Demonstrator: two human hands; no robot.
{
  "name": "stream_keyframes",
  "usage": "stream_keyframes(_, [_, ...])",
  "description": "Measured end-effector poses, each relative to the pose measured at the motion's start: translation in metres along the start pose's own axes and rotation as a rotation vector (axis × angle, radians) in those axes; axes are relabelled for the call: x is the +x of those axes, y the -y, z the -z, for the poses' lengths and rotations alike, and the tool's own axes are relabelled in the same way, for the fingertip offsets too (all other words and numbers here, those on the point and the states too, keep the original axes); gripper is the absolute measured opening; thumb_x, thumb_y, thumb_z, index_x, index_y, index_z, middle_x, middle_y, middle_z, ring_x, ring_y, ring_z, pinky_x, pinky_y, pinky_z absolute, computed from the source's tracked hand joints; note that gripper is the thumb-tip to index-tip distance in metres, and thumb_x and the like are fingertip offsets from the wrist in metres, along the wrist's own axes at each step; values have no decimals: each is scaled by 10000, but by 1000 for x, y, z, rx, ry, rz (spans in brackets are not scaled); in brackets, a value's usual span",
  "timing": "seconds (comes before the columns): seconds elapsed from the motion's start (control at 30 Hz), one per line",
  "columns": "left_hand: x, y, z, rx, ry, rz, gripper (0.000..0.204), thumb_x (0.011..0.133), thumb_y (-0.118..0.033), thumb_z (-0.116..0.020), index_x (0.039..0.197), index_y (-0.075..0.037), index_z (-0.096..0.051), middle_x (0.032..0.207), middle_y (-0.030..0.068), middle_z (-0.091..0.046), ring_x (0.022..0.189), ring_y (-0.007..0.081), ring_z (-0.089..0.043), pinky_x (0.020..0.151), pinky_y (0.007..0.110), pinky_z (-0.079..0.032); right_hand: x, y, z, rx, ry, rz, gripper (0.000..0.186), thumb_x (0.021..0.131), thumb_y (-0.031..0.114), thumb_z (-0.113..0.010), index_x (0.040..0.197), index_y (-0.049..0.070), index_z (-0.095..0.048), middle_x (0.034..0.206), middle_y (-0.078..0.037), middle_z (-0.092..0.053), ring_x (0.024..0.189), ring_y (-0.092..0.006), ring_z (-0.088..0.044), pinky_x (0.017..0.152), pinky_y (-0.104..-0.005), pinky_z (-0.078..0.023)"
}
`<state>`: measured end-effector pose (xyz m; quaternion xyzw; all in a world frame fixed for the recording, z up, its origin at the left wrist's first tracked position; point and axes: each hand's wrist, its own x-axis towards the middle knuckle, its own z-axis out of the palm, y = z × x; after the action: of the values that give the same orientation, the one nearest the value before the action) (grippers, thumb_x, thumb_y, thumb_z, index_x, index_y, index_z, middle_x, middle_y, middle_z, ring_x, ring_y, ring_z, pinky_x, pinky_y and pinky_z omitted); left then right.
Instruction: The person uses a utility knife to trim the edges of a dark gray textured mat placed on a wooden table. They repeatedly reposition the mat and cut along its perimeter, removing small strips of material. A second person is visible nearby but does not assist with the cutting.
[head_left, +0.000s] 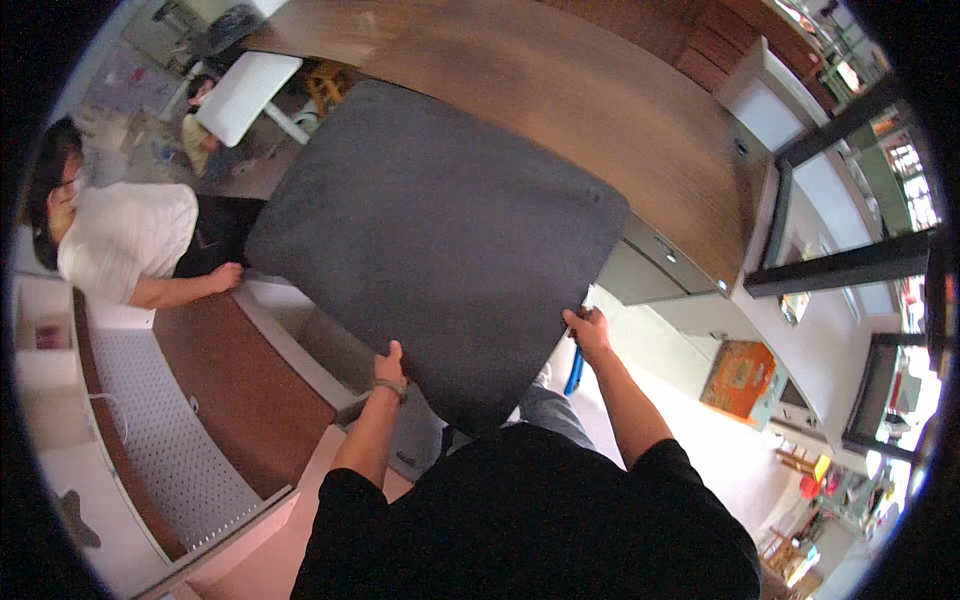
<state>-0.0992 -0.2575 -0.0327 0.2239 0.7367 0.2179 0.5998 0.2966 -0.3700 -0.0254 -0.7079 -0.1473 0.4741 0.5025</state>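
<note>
Dark panel, flat, long axis leftward-away

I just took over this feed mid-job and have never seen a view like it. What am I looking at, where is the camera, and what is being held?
There is no machine here: a person works with bare hands. The one picture comes from a fisheye camera worn on their head, looking down, so straight edges bend near the rim and their forearms enter from the bottom.

Both hands hold a large dark grey panel by its near edge: the left hand with a wristband, the right hand at the near right corner. Each grip is closed on the panel.

Beyond the panel lies a brown wooden tabletop. At left, another person in a white top rests a hand at the panel's far left corner. An orange box sits at lower right.
</note>
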Motion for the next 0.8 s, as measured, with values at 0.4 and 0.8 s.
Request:
stream_keyframes(0.4, [-46,3,-2,181,-79,-99,733,893,-390,-667,1305,128,-351,1249,223,-503,1098,298,-540,856,468,-487,-31,-10,20,-59,-7,-39,262,820,184,-718,849,15,-520,634,-46,-553,499,-147,-535,472,-271,-411])
stream_keyframes(0.8, [11,28,-1,47,55,-71,942,823,-430,-727,1440,35,-189,1404,221,-388,1248,398,-441,943,560,-447,-24,2,24,-55,-15,-20,277,847,200,-698,931,13,-512,687,-52,-572,532,-144,-553,489,-283,-410])
